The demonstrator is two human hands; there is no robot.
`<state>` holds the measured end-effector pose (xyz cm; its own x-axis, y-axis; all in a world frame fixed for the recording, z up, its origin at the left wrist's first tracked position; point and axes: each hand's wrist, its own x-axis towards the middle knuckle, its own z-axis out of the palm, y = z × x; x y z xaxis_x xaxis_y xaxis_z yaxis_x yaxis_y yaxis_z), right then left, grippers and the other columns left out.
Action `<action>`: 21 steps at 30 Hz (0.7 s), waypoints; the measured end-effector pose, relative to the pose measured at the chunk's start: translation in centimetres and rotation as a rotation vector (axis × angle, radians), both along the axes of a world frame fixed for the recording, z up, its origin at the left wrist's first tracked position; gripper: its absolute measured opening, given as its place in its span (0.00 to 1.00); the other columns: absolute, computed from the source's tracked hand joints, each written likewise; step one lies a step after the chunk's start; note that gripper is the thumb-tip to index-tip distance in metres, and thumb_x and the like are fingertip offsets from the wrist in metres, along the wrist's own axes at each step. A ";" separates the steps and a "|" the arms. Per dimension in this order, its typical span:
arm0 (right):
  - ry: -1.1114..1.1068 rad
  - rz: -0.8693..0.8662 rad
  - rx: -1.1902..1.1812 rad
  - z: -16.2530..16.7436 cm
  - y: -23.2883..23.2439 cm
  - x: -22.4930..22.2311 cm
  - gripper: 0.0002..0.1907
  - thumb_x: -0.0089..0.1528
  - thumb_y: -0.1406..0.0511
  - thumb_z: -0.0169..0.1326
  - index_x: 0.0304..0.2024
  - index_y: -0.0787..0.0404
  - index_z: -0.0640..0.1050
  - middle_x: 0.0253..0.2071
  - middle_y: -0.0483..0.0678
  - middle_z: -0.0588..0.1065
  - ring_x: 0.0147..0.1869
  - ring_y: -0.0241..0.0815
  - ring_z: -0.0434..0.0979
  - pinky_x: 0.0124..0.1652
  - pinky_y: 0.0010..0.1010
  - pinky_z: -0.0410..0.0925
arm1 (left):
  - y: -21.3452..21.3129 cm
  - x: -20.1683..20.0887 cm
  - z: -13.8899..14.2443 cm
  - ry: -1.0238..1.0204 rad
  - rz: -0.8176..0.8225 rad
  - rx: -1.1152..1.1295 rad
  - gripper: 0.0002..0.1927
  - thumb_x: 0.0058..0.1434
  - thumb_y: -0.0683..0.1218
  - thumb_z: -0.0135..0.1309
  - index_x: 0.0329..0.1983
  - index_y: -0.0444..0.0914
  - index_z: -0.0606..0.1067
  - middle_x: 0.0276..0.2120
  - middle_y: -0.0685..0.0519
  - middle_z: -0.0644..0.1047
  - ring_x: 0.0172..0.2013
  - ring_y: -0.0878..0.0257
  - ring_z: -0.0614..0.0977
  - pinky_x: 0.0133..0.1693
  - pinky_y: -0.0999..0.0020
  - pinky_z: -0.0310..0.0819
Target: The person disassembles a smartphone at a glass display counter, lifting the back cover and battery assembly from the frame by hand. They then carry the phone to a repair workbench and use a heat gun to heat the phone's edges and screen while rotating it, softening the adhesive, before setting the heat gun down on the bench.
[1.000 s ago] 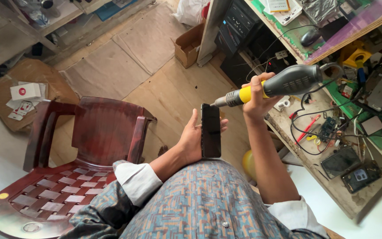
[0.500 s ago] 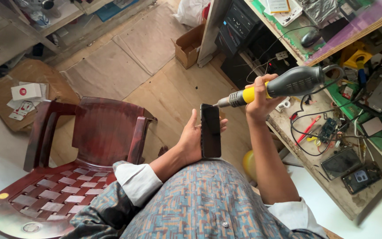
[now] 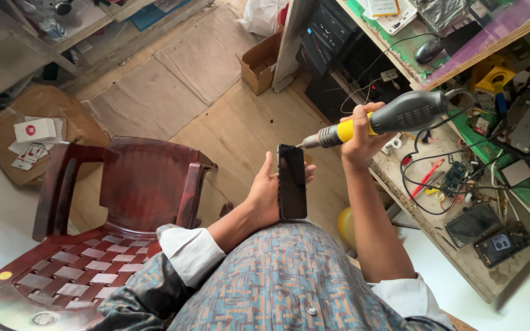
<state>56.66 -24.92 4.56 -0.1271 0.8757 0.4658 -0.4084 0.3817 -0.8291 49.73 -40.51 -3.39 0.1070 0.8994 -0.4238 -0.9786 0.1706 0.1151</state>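
My left hand [image 3: 266,195] grips a black smartphone [image 3: 292,182], held upright over my lap with its dark screen toward me. My right hand [image 3: 362,136] is wrapped around a grey and yellow corded rotary tool [image 3: 387,118]. The tool's thin metal tip touches the phone's top right corner. A black cord runs from the tool's back end down to the workbench on the right.
A dark red plastic chair [image 3: 108,208] stands at my left. The workbench [image 3: 461,245] on the right holds several opened phones, circuit boards and wires. A cardboard box [image 3: 259,61] and a computer tower [image 3: 329,37] stand on the floor ahead.
The tool's tip has stayed at the phone's top corner. Both hands and the phone have shifted only slightly.
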 end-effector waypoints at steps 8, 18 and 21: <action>0.011 -0.007 -0.044 -0.2 0.0 -0.4 0.37 0.67 0.70 0.56 0.68 0.64 0.46 0.46 0.60 0.72 0.33 0.46 0.77 0.39 0.38 0.77 | 0.1 -0.2 -0.1 0.039 -0.018 -0.005 0.45 0.66 0.77 0.28 0.65 0.40 0.71 0.62 0.50 0.75 0.65 0.58 0.70 0.63 0.62 0.64; -0.008 -0.035 -0.031 -0.6 0.7 0.1 0.37 0.69 0.70 0.56 0.70 0.64 0.47 0.46 0.58 0.70 0.34 0.47 0.76 0.40 0.39 0.76 | 0.2 -0.3 -0.2 0.030 -0.014 -0.004 0.46 0.66 0.77 0.26 0.66 0.40 0.70 0.64 0.50 0.74 0.67 0.58 0.70 0.63 0.63 0.65; -0.005 -0.035 -0.039 -0.8 0.7 0.2 0.40 0.67 0.69 0.55 0.71 0.60 0.43 0.46 0.56 0.71 0.35 0.43 0.75 0.40 0.36 0.76 | 0.2 -0.5 -0.2 0.018 -0.014 -0.007 0.45 0.66 0.77 0.26 0.66 0.41 0.70 0.63 0.50 0.74 0.66 0.58 0.70 0.62 0.63 0.65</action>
<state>56.82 -24.19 3.78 -0.0988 0.8971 0.4307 -0.3912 0.3630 -0.8457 49.25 -40.29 -3.61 0.1119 0.8950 -0.4319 -0.9738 0.1854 0.1319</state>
